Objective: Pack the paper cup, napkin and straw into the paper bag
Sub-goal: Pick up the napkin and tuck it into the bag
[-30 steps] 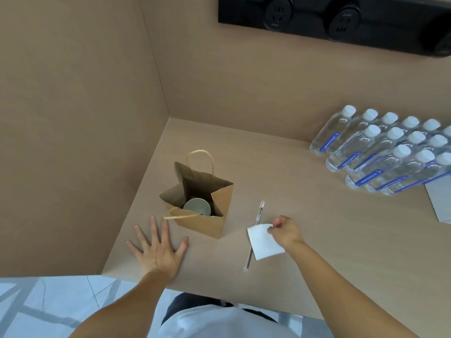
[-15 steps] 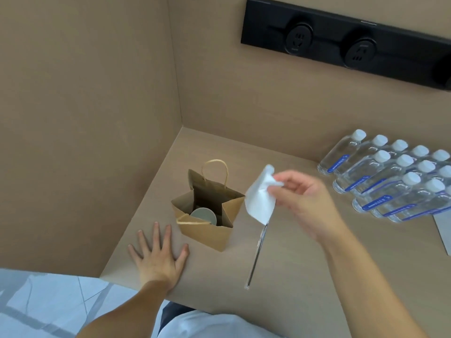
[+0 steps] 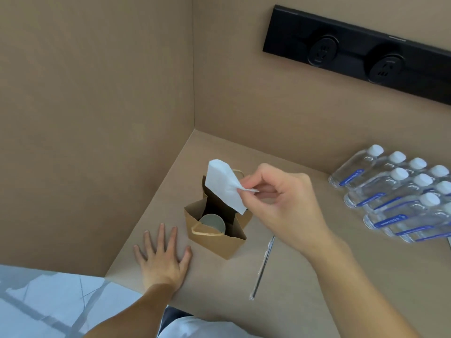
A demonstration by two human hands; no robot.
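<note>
A small brown paper bag stands open near the table's left corner, and the paper cup sits inside it, rim up. My right hand pinches a white napkin by one corner and holds it just above the bag's mouth. My left hand lies flat on the table with fingers spread, close to the bag's left front. The wrapped straw lies on the table to the right of the bag, partly hidden under my right forearm.
Several clear water bottles with white caps lie in rows at the right. A black socket strip runs along the back wall. Brown walls close the table's left and back sides. The table's front edge is near my body.
My right hand lifted the napkin off the table and carried it left, from beside the straw to above the bag's mouth. The left hand stayed flat on the table.
</note>
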